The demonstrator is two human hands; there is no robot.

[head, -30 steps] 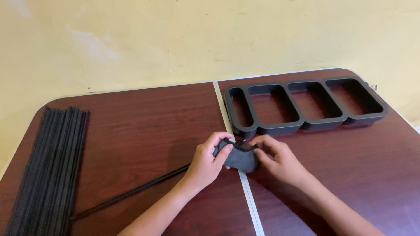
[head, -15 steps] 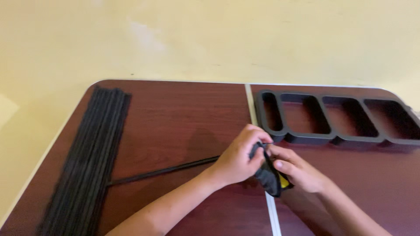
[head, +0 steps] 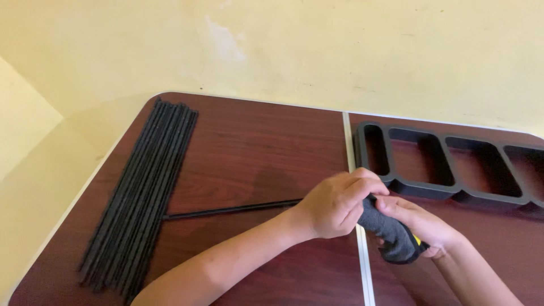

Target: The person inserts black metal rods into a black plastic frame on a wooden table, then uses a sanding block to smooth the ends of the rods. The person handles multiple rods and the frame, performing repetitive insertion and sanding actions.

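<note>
Hands together: left hand (head: 337, 204) grips thin black rod (head: 232, 209); right hand (head: 419, 226) clutches soft dark-grey cloth (head: 391, 235).

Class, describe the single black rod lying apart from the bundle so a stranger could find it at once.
Start at the dark wooden table and find the bundle of black rods along its left side. The single rod lies crosswise from that bundle toward the left hand, alone and nearly level, unlike the stacked ones.
</note>
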